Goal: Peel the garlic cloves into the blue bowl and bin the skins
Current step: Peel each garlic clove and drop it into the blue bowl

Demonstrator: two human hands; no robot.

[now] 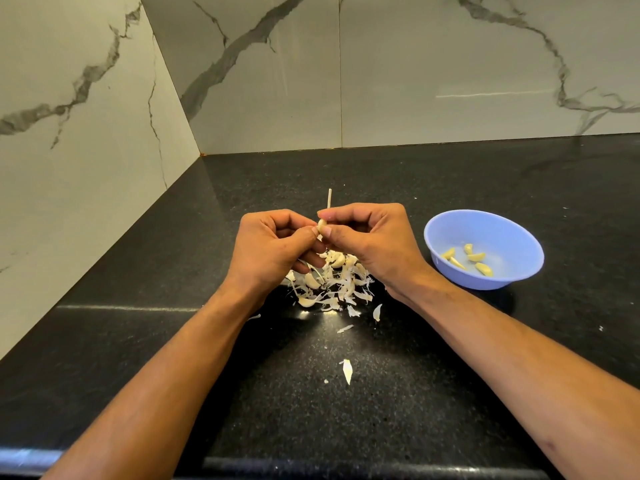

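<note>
Fingertips [327, 233] of left hand [273, 251] and right hand [372, 242] pinched on one clove [322, 225], held above skins [334, 282]. Bowl [491, 226] right of skins, holding peeled cloves [467, 258].

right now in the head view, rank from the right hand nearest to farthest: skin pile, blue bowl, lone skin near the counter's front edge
1. skin pile, just under the right hand
2. blue bowl, to its right
3. lone skin, toward the counter's front edge
</note>
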